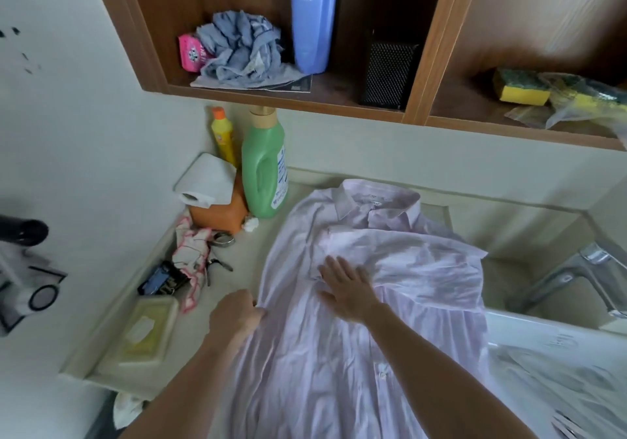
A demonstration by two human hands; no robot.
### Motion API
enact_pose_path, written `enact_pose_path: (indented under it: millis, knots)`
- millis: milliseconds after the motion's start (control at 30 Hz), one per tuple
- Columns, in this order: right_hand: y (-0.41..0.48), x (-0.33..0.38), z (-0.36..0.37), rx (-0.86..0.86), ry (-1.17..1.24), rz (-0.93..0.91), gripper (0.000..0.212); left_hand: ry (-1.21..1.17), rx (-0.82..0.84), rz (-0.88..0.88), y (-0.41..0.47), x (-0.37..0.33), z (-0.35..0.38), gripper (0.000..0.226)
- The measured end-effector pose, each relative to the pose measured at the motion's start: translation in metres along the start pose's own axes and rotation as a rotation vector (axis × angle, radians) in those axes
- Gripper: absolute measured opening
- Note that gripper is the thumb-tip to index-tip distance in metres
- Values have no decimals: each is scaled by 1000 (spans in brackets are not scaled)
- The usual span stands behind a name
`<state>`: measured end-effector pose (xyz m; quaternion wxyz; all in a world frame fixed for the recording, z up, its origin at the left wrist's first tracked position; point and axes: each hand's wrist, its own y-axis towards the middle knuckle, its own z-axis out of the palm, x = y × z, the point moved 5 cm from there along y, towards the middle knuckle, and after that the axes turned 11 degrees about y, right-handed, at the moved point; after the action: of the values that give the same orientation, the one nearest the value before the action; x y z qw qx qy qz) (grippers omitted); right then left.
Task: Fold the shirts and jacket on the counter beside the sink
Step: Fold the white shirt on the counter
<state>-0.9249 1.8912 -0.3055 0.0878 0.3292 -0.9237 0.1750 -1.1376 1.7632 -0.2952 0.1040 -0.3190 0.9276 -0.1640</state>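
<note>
Under your right hand [346, 289], laid flat with straight fingers, the pale pink shirt [339, 364] spreads over the counter [247, 262]. Your left hand [234, 316] pinches the shirt's left edge. Bare counter shows just beyond that hand, with a patterned cloth [193, 255] to its left. The faucet [583, 269] stands well right of your right hand.

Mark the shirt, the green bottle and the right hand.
shirt [322, 370]: head view, front panel between the two forearms.
green bottle [262, 157]: head view, middle of its body.
right hand [346, 289]: head view, back of the hand.
</note>
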Motion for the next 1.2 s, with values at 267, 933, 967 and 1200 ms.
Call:
enact_pose_path:
  millis: [267,933,967,1200]
  knots:
    - [-9,56,-40,-186,483,7,23,-297,-126,207,19,-3,-66,24]
    - [-44,14,-132,-407,2149,194,59,-887,389,659,8,-114,-119,58]
    - [-49,8,-126,-353,2011,268,52,-844,337,666,7,-122,-121,52]
    - [-82,-11,-132,-578,1321,33,35,-1239,410,545,-2,-184,-140,27]
